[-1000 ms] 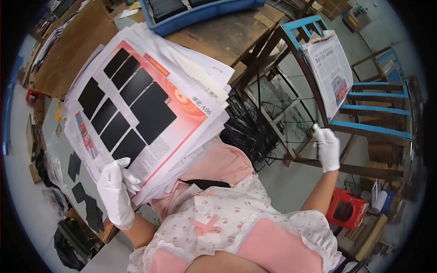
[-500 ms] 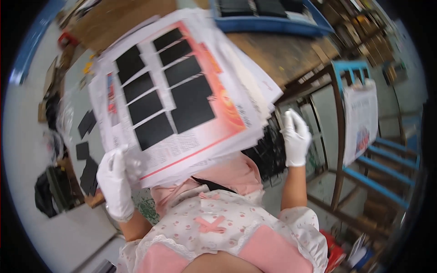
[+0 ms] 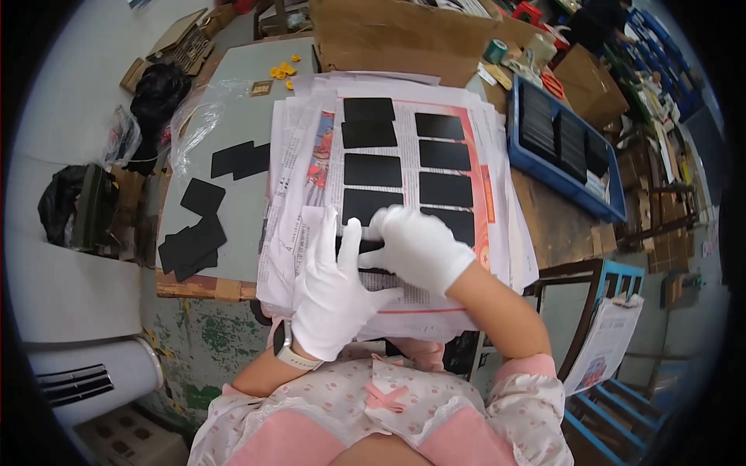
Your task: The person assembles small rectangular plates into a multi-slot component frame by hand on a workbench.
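Two columns of black rectangular cards [image 3: 372, 171] lie on a stack of printed newspaper sheets [image 3: 291, 179] in front of me. My left hand [image 3: 330, 299], white-gloved, rests over the lower left of the sheets. Its fingers are stretched and its thumb is apart, beside the lowest card of the left column. Also gloved, my right hand [image 3: 423, 248] has bent fingers closed at that lowest black card [image 3: 357, 244]. Both hands partly cover this card, so its lower edge and the exact grip are hidden.
Loose black cards [image 3: 203, 196] lie left of the sheets, near yellow pieces [image 3: 284, 71]. A blue tray [image 3: 565, 186] of black stacks stands right. Behind is a cardboard box [image 3: 388, 43]. A blue chair [image 3: 614, 415] holding printed paper stands at right.
The newspaper stack, earlier tilted near my left hand, now lies flat on the table. My right hand has come from the right side to the cards, and my left hand has moved inward.
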Available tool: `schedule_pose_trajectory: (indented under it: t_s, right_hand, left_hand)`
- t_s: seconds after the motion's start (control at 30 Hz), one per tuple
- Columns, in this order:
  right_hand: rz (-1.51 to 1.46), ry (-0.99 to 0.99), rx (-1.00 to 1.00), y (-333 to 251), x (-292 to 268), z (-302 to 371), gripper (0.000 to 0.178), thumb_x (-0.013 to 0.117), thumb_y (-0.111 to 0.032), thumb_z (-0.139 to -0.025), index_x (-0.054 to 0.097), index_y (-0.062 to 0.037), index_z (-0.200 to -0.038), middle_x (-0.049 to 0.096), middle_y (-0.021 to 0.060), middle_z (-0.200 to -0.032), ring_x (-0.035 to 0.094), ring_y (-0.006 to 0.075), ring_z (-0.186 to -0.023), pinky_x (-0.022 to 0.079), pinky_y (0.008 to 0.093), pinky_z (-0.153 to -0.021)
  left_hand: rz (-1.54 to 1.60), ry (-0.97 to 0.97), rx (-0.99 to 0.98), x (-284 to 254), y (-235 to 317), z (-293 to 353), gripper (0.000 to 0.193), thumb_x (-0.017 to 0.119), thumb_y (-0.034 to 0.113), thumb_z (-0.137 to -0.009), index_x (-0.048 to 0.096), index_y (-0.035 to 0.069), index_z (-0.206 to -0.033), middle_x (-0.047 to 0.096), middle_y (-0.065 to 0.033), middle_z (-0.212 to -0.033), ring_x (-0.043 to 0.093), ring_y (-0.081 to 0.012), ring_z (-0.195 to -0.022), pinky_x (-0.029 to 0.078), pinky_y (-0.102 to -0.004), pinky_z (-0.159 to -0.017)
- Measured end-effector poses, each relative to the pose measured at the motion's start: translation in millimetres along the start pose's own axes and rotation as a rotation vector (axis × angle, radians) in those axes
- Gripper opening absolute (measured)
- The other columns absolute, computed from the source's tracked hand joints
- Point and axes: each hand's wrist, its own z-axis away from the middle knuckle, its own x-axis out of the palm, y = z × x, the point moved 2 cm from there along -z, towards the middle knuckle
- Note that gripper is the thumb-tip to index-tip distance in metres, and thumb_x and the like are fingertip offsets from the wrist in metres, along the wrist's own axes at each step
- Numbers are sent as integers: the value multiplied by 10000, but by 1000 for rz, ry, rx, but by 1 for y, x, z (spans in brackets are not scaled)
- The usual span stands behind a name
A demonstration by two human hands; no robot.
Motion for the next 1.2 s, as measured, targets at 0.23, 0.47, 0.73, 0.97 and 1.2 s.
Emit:
schedule_pose_trajectory:
  t_s: [0.23, 0.47, 0.73, 0.97, 1.2]
  right_hand:
    - [148, 264, -6, 14, -22, -20, 420, 796, -431, -1008, 757, -75, -1227, 783, 169, -1054, 775, 400, -1016, 656, 504, -839]
    - [-172, -157, 33, 17, -30, -45, 408, 784, -385, -1021, 800, -22, -1207, 777, 268, -1087, 758, 453, -995, 613, 482, -913]
    - [180, 129, 103, 30, -52, -83, 616, 838, -431, -943, 721, -13, -1379, 748, 238, -1319, 725, 416, -1240, 595, 484, -1077]
    - [457, -132, 90, 16, -61, -129, 683, 906, -405, -831, 701, 36, -1311, 736, 261, -1268, 753, 421, -1202, 626, 484, -1030]
    - [519, -137, 139, 47, -75, -178, 713, 886, -377, -720, 763, 47, -1279, 748, 294, -1260, 737, 421, -1205, 614, 439, -1049]
  left_hand:
    - [-79, 46, -101, 1, 1, -24, 1096, 986, 283, -753, 439, 81, -1680, 374, -261, -1714, 546, -496, -1430, 514, -570, -1153]
    - [29, 315, 81, 21, -10, -42, 1027, 991, 307, -763, 490, 78, -1630, 402, -287, -1683, 540, -492, -1445, 537, -571, -1133]
    - [-17, 306, 48, 20, -12, -40, 920, 951, 319, -809, 535, 99, -1599, 470, -226, -1623, 604, -450, -1318, 561, -567, -1039]
    - [2, 291, 55, 15, -21, -35, 913, 951, 303, -787, 562, 110, -1589, 480, -216, -1616, 586, -433, -1363, 554, -560, -1061]
    - [76, 246, 54, 18, -21, -37, 850, 946, 272, -783, 603, 109, -1544, 466, -227, -1609, 564, -449, -1387, 546, -563, -1081]
